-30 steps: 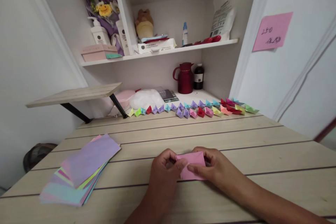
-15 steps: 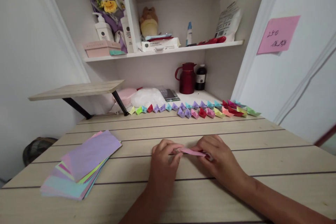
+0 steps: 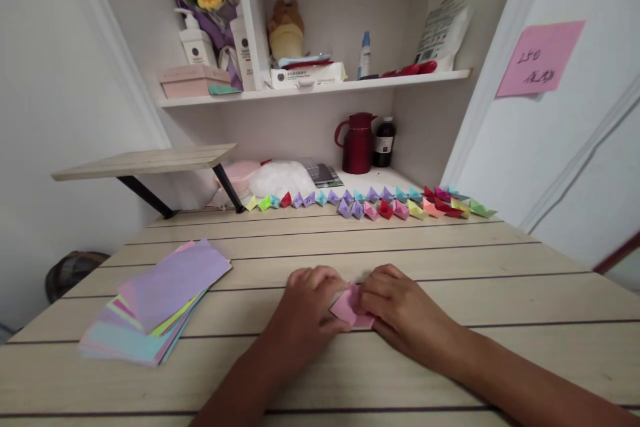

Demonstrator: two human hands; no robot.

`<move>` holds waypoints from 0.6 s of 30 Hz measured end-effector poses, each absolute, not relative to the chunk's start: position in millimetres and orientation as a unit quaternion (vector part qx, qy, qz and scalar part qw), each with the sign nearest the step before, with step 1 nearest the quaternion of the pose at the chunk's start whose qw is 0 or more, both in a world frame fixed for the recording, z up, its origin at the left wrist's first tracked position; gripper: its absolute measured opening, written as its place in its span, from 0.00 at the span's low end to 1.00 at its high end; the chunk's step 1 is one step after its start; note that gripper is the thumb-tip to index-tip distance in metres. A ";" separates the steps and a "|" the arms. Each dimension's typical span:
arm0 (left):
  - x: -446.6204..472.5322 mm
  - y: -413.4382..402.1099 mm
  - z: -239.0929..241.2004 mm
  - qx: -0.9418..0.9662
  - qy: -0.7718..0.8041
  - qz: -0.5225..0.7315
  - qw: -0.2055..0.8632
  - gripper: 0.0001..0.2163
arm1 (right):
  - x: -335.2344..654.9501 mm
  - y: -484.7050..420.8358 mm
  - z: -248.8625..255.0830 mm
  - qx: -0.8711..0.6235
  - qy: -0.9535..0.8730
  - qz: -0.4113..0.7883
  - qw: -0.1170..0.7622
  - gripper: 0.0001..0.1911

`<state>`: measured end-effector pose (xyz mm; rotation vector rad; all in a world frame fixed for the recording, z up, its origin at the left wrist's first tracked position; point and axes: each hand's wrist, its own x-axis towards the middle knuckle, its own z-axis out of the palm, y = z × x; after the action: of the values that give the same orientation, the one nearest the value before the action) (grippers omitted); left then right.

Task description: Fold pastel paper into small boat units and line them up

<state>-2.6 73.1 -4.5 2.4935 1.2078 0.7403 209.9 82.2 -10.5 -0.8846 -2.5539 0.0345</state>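
A small folded piece of pink paper (image 3: 346, 307) lies between my hands, low over the middle of the table. My left hand (image 3: 314, 300) grips its left side, the thumb near the lower edge and the fingers curled above. On the right side, my right hand (image 3: 395, 300) has its fingers closed over the paper and hides part of it. Behind them, folded paper boats (image 3: 385, 209) in several colours stand in two rows along the table's back edge. To the left lies a fanned stack of coloured paper sheets (image 3: 180, 287), a purple one on top.
A small raised wooden stand (image 3: 145, 161) with black legs is at the back left of the planked table (image 3: 225, 387). Behind the boats are a red jug (image 3: 359, 143), a dark bottle (image 3: 385, 142) and a white plastic bag (image 3: 283, 179). A loaded shelf (image 3: 320, 91) hangs above.
The pink paper went from an edge-on strip to lying flatter, showing a diamond-like face. My hands moved slightly closer together and lower. The camera view shifted a little.
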 end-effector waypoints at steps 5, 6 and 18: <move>7.0 74.1 -10.1 0.878 0.403 0.220 0.134 0.07 | 222.6 79.4 -2.8 -0.351 -0.902 0.123 0.221 0.07; 7.0 74.6 -10.8 0.874 0.409 0.225 0.138 0.07 | 225.4 79.6 -2.1 -0.358 -0.894 0.141 0.230 0.06; 5.4 76.2 -11.8 0.823 0.467 0.273 0.174 0.07 | 226.1 91.5 -6.9 -0.387 -0.840 0.255 0.283 0.09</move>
<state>5.4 76.2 -11.8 2.3317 1.3247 0.7731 226.1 91.5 -6.9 -1.0360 -2.2481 0.6815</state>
